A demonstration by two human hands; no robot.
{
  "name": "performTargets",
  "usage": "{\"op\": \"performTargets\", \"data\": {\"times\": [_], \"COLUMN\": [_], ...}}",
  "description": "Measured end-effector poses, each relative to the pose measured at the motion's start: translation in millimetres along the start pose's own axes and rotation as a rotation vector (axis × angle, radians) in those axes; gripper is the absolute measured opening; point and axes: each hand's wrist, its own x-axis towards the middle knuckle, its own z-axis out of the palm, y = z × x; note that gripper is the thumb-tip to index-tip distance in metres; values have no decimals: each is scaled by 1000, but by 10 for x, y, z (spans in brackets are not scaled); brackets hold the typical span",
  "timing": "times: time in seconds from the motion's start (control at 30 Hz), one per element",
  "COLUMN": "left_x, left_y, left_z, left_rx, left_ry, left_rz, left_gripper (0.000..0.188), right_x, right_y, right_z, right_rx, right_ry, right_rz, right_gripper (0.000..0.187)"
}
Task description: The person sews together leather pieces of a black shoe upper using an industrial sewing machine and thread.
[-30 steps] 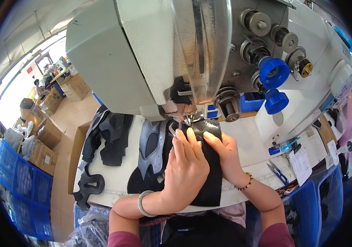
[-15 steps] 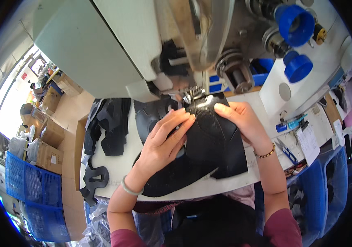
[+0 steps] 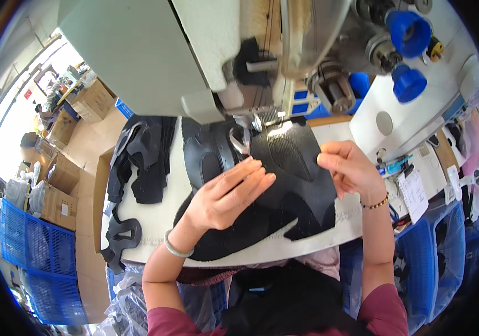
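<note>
A large black cut piece of sheet material [image 3: 262,207], with a glossy textured panel, lies flat under the head of a sewing machine [image 3: 139,56]. My left hand [image 3: 222,199] is over its left part, fingers stretched out and close together, with nothing visible in them. At the piece's right edge, my right hand [image 3: 354,168] has thumb and forefinger together on the rim, the other fingers loosely curled. The presser foot [image 3: 257,120] stands at the far edge of the panel. A shiny curved metal part [image 3: 239,143] is just left of it. The needle tip cannot be made out.
More black cut pieces [image 3: 150,159] lie on the table's left, one with an oval hole [image 3: 122,232] near its edge. Right are a paper slip [image 3: 413,193] and a light-blue tool [image 3: 399,166]. Blue crates [image 3: 38,235] and cardboard boxes [image 3: 60,207] stand on the floor at left.
My left hand has drawn back slightly toward me from the presser foot. My right hand has slid off the glossy panel to the piece's right edge. The whole view has shifted slightly.
</note>
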Motion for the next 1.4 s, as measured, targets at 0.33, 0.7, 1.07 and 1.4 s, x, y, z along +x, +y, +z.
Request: {"op": "performTargets", "data": {"times": [0.33,0.7,1.07,1.4], "left_x": [149,130,114,322], "left_y": [-12,-61,-231,-158], "left_z": [-123,-56,50,-240], "left_rx": [-45,-13,-54,-111], "left_ry": [-82,-46,17,-129], "left_rz": [-18,-82,-172,-280], "left_gripper": [27,35,42,35], "right_x": [65,229,317,268], "right_y": [60,58,54,109], "right_z": [-62,-82,-13,107], "right_rx": [15,58,151,145], "right_ry": [-84,-48,109,157], "right_rz": [-139,-196,-183,-199], "right_gripper": [31,24,18,13]}}
